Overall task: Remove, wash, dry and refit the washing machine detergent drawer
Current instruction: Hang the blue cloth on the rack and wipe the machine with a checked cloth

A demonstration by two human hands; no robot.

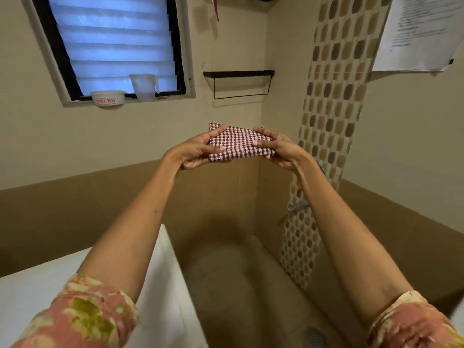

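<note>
A folded red-and-white checked cloth (238, 144) is held up in mid-air, level and roughly flat, in front of the far wall and just below a black wire rack (238, 84). Whether anything is wrapped inside the fold cannot be told. The left hand (198, 153) grips the cloth's left end, thumb lying across the top and fingers curled beneath. The right hand (278, 149) pinches the right end the same way, thumb on top, fingers around the far edge. Both arms reach forward, with floral sleeves (88, 315) pushed up near the elbows. On the far left wall a louvred window (113, 43) has two things on its sill: a white bowl with red lettering (108, 97) and, just to its right, a translucent jug (144, 86). On the right a strip of brown mosaic tile (336, 109) runs down the wall, with a metal tap (298, 205) sticking out of it low down, partly behind the right forearm. A printed paper sheet (421, 33) hangs at far upper right. Near left lies a white flat surface (37, 297), and a floor drain (315, 336) shows near the bottom edge.
</note>
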